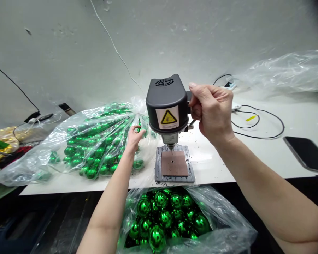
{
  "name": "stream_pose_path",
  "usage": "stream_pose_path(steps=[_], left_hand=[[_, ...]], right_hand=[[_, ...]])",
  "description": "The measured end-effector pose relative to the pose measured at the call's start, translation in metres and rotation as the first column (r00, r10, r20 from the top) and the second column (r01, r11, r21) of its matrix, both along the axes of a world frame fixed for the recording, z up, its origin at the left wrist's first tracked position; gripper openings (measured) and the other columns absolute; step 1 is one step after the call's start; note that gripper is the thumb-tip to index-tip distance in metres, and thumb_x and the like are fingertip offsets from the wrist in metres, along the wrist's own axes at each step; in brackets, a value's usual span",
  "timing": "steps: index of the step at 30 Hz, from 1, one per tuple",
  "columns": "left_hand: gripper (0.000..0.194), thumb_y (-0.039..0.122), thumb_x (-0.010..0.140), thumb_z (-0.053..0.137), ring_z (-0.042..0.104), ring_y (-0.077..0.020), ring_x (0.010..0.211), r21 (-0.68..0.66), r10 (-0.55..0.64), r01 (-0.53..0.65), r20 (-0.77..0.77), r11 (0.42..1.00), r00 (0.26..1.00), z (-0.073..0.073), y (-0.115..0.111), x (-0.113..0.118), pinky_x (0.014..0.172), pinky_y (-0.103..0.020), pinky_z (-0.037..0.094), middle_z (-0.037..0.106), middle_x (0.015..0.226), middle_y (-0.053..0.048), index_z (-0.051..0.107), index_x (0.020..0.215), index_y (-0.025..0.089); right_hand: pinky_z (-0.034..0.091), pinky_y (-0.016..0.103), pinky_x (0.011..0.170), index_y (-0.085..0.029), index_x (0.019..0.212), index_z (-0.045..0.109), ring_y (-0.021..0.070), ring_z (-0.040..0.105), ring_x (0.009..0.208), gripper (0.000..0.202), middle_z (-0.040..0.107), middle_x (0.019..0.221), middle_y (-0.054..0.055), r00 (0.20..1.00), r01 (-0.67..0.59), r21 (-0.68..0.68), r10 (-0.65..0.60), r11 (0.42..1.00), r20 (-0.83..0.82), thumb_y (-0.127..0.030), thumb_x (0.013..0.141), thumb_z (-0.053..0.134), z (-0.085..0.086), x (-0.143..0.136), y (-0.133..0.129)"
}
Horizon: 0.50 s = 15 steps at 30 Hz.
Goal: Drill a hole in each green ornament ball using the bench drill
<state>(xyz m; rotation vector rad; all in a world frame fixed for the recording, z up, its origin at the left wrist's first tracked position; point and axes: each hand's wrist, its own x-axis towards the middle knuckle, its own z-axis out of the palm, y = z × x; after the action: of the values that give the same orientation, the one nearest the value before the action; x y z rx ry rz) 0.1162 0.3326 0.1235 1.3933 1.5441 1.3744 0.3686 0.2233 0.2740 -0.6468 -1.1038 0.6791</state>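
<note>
Grips the black handle (190, 98) of the drill press (166, 106) in the right hand (214, 109), with fingers curled tight around it. Reaches with the left hand (134, 137), partly curled, to the gathered neck of the closed bag (98, 141), with thumb and forefinger close together beside a small green piece (139, 123); cannot tell whether pinched between them or lying behind. On the drill press, directly above the counter (212, 165), bears a vented dark housing and a white warning label (167, 117) with a yellow triangle. Below that, points a thin drill bit (172, 152) down toward a square brown plate (175, 169) with a small dark-rimmed hole; cannot tell whether touching. Under the brown plate, shows a grey base (159, 179), strewn with dark crumbs, near the front edge of the counter. Just to the left, in clear plastic, holds shiny green balls inside the closed bag. Below the front edge, opens upward a second clear bag (222, 229), full of green balls (165, 218). To the right, shows a looped black cable (282, 123), a yellow strip (251, 118) and a dark phone (307, 153) lying flat. Farther back, near the grey wall (159, 42), bunches up clear sheeting (288, 74) on the right. At the far left, glints with gold balls (9, 135).
</note>
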Motion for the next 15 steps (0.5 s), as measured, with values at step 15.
stream_pose_path(steps=[15], left_hand=[[0.055, 0.047, 0.073, 0.077, 0.067, -0.0168, 0.084, -0.071, -0.178, 0.227, 0.415, 0.971, 0.892, -0.007, -0.116, 0.044, 0.078, -0.033, 0.056, 0.070, 0.096, -0.005, 0.058, 0.117, 0.020]], right_hand=[[0.015, 0.026, 0.032, -0.020, 0.047, 0.052, 0.0050, 0.025, 0.032, 0.049, 0.033, 0.038, -0.006, 0.999, 0.000, 0.032, 0.001, 0.999, -0.046, -0.046, 0.082, 0.074, -0.002, -0.001, 0.006]])
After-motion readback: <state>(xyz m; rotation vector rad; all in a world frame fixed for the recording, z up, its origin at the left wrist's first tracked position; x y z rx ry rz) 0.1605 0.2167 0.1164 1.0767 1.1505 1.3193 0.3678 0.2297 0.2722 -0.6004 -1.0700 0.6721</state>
